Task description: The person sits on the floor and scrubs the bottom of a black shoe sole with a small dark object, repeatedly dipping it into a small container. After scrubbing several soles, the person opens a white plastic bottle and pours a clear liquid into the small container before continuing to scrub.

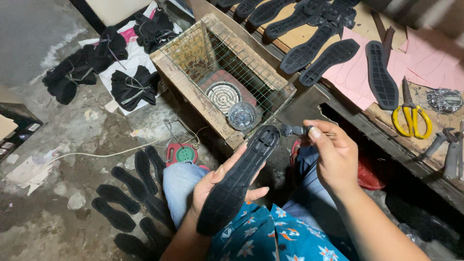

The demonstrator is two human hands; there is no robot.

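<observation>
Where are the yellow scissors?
The yellow-handled metal scissors lie at the right on the wooden workbench, beside a black rubber shoe sole.

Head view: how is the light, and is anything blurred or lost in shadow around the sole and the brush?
Head view: the black sole in the left hand is sharp, tread readable; the right hand and its small brush are evenly lit, slightly soft; the yellow scissors stand out brightly; the space under the workbench edge falls into deep shadow; frame edges bend with wide-angle distortion.
</observation>
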